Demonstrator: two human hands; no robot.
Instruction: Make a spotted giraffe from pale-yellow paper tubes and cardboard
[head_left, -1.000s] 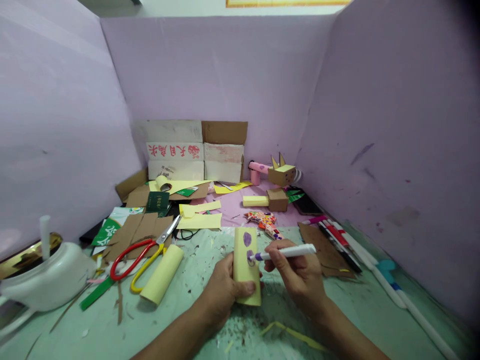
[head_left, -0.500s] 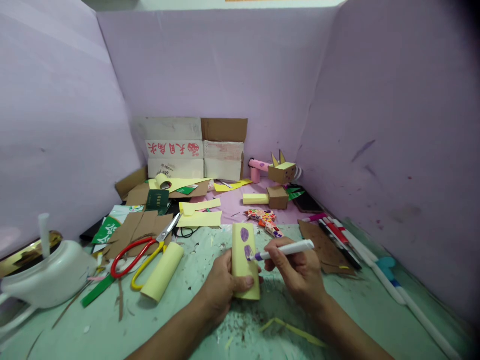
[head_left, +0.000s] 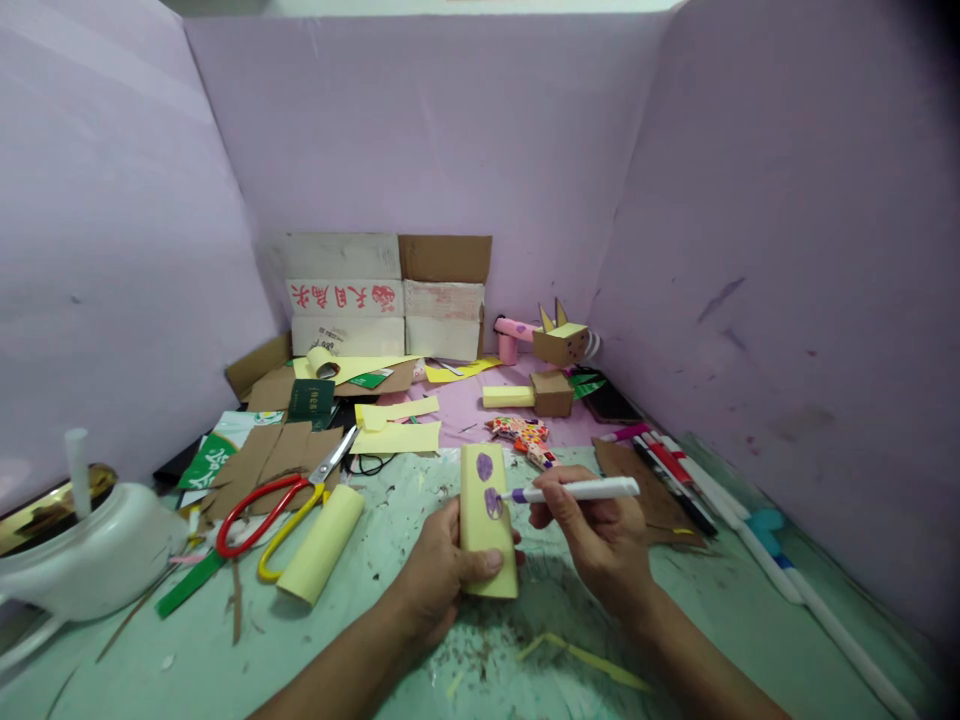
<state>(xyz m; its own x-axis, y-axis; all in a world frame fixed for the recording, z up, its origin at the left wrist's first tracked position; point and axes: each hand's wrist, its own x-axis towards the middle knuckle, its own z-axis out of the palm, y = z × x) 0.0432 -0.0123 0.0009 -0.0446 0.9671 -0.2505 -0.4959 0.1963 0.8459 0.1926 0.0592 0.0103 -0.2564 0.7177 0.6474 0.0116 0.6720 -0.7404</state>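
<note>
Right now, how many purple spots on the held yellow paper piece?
2: upper spot near the far end of the yellow paper piece; lower spot below it, by the tip of the marker. Sides turned away may hide more.

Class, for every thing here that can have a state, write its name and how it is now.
Pale yellow paper tube with purple ovals: held in left hand; lower oval partly filled
White marker with purple tip: uncapped, held in right hand
Red-and-yellow-handled metal scissors: lying down, unheld
Plain pale yellow paper tube: lying on its side
Black rectangular phone: lying flat, screen dark
White-and-brown cardboard carton: unfolded, upright
</note>
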